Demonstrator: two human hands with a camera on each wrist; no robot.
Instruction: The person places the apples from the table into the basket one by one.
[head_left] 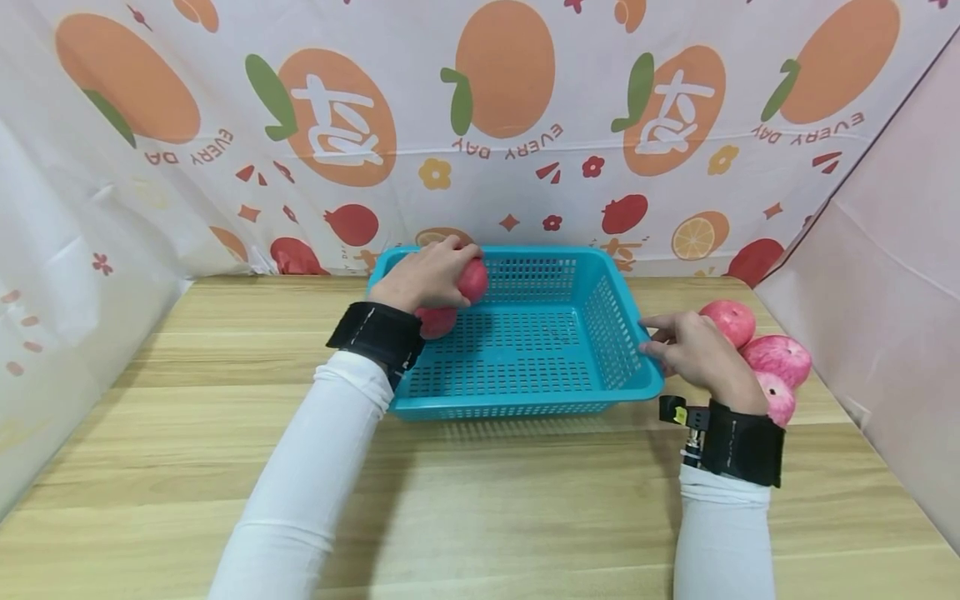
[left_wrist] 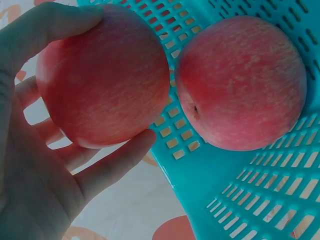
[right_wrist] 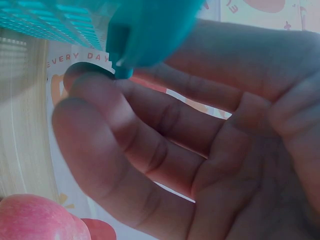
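In the head view, my left hand [head_left: 433,273] is at the back left corner of a turquoise plastic basket [head_left: 517,400] and grips a red apple [head_left: 472,281]. The left wrist view shows thumb and fingers spread around this apple [left_wrist: 105,80]. Right beside it, a second apple [left_wrist: 242,82] lies inside the basket, against the slotted wall. My right hand [head_left: 690,346] holds the basket's right rim, with curled fingers [right_wrist: 145,135] below the rim in the right wrist view.
Several pink-red apples [head_left: 777,360] lie in a cluster on the wooden table [head_left: 525,517], just right of my right hand. A white curtain [head_left: 420,100] with fruit prints hangs behind the table. Pale fabric [head_left: 900,292] borders the right side.
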